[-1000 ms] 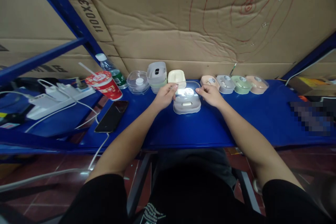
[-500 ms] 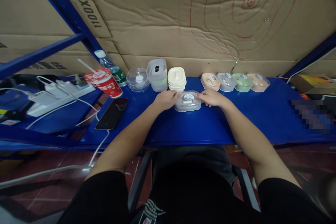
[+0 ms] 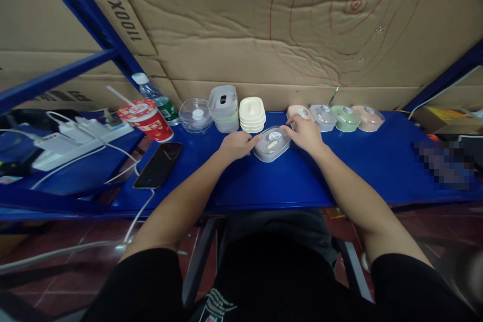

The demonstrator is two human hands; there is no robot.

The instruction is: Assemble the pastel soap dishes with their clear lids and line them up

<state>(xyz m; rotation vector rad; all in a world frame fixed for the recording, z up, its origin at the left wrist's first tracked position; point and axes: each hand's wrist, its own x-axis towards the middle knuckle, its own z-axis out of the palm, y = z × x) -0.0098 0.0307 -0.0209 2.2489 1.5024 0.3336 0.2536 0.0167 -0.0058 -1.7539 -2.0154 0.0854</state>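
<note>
A lidded, clear-topped plastic food container [image 3: 268,151] sits on the blue table in front of me, turned at an angle. It has a round sticker and a small pale tab on its lid. My left hand [image 3: 237,146] grips its left end, the thumb at the lid's edge and the other fingers curled. At the far right corner, my right hand [image 3: 305,133] has its thumb and index finger against the container. That hand partly covers a peach container [image 3: 296,109] behind it. A stack of cream lids [image 3: 252,113] stands just beyond my left hand.
Grey [image 3: 323,118], green [image 3: 345,118] and second peach [image 3: 369,118] containers line the back right. Stacked tubs [image 3: 223,105] and clear lids [image 3: 196,116] stand back left, beside a red cup [image 3: 153,123], bottle [image 3: 164,105] and phone [image 3: 158,165]. Cardboard [image 3: 226,30] walls the back.
The container has turned so its right end points farther away from me. My right hand has shifted up with that corner and now overlaps the peach container. The view has shifted slightly.
</note>
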